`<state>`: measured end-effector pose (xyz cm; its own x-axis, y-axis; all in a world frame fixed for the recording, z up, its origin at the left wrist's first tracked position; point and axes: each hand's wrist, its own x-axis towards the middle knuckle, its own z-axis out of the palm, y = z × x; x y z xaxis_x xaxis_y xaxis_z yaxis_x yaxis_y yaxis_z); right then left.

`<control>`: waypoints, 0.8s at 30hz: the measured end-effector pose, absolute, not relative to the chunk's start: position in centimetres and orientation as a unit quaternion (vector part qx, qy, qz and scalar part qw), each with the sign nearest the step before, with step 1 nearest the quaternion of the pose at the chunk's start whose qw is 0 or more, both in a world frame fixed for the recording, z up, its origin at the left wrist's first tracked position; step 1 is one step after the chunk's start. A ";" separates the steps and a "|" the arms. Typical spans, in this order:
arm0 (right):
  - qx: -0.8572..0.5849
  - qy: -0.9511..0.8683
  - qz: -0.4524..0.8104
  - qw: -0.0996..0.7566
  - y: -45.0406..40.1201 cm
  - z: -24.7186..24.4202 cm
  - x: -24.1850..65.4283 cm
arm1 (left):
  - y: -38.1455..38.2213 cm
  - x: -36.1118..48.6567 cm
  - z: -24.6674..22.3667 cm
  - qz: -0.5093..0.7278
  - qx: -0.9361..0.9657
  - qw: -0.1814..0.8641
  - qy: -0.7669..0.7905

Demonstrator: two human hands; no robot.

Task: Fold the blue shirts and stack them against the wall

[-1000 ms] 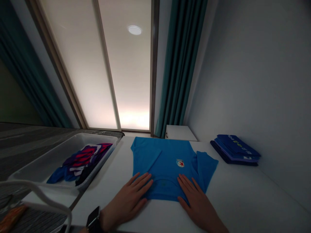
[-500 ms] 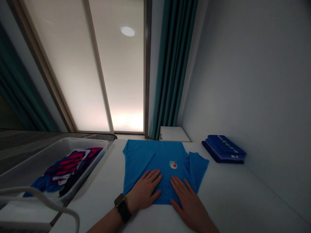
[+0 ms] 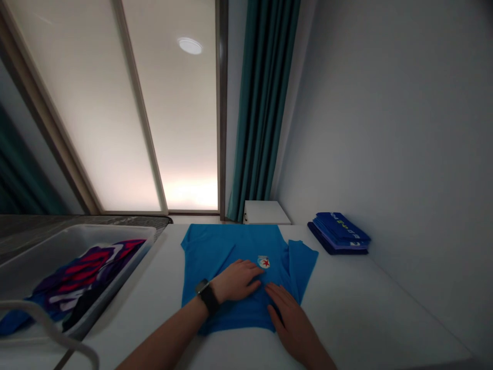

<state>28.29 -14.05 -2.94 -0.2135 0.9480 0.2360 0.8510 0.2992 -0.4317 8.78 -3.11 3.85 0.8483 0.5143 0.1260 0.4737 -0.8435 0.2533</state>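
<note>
A blue T-shirt (image 3: 215,246) with a small white badge and red star lies spread on the white table (image 3: 146,298), one sleeve sticking out at the right. My left hand (image 3: 238,280), with a black watch on its wrist, rests on the middle of the shirt just below the badge, fingers stretched out to the right. Close beside it, my right hand (image 3: 290,316) lies on the shirt's lower right part, its fingers extended. Neither hand grips the cloth.
At the left stands a translucent plastic bin (image 3: 144,252) holding crumpled red, purple and blue clothes (image 3: 84,272). A stack of folded blue clothes (image 3: 341,234) sits at the right near the wall. Behind the table is a white cabinet (image 3: 265,211). A pale curved cable (image 3: 57,331) crosses the lower left.
My left hand has slid right and up across the shirt toward the badge. My right hand stays on the lower right. The whole view has shifted, so things appear further left.
</note>
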 end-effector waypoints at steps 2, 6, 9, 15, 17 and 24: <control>-0.577 -0.773 0.093 0.246 -14.1 -3.1 28.2 | -2.7 9.5 3.3 0.107 0.954 0.105 0.261; -0.567 -0.778 0.073 0.261 -14.2 -2.5 27.9 | -2.8 9.6 1.9 0.146 0.946 0.105 0.270; -0.551 -0.786 0.074 0.271 -13.2 -1.3 28.1 | -3.0 9.4 1.2 0.166 0.943 0.109 0.267; -0.601 -0.752 0.053 0.266 -6.4 0.9 32.0 | -3.0 9.3 1.2 0.169 0.942 0.117 0.263; -0.645 -0.723 0.043 0.243 -3.7 1.0 33.9 | -3.1 9.3 1.3 0.170 0.942 0.119 0.264; -0.747 -0.635 0.019 0.192 0.7 -0.6 36.8 | -3.3 9.2 1.3 0.172 0.938 0.131 0.270</control>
<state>36.79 0.66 -0.56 0.1916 0.9575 0.2157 0.9426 -0.1182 -0.3124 9.21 -3.30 1.27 0.7953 0.5514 0.2520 0.4613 -0.8201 0.3385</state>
